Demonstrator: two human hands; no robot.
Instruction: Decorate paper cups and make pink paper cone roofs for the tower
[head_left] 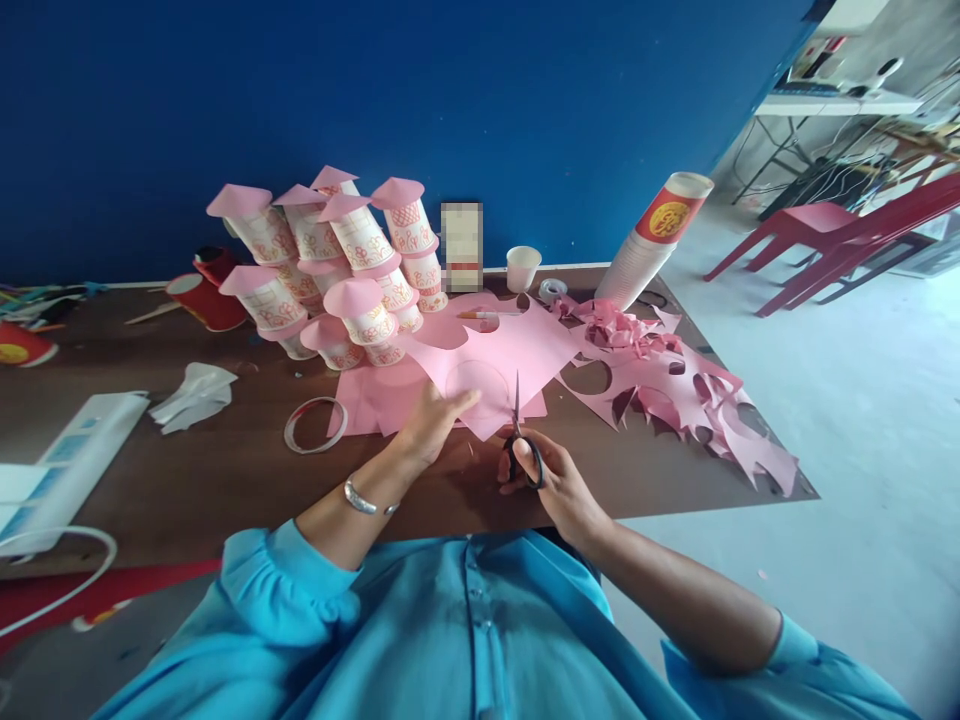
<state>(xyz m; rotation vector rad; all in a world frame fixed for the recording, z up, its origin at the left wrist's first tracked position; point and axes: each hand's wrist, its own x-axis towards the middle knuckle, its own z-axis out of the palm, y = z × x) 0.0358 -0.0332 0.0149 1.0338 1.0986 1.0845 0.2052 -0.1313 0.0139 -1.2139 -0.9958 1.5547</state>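
A pink paper sheet [517, 350] with a circle drawn on it and rounded cut-outs along its far edge is raised in front of me. My left hand [437, 420] grips its near left edge, thumb on top beside the drawn circle. Black-handled scissors [527, 462] are in my right hand [559, 480], their blades pointing away from me at the sheet's near right edge, right of the circle. More pink sheets [360, 400] lie underneath on the brown table [405, 505].
Decorated paper cups with pink cone tops [364, 235] stand stacked at the back left. Pink scraps [667, 370] and a leaning cup stack [637, 250] are at right. A tape roll [316, 425], crumpled tissue [196, 393] and power strip [75, 470] lie left.
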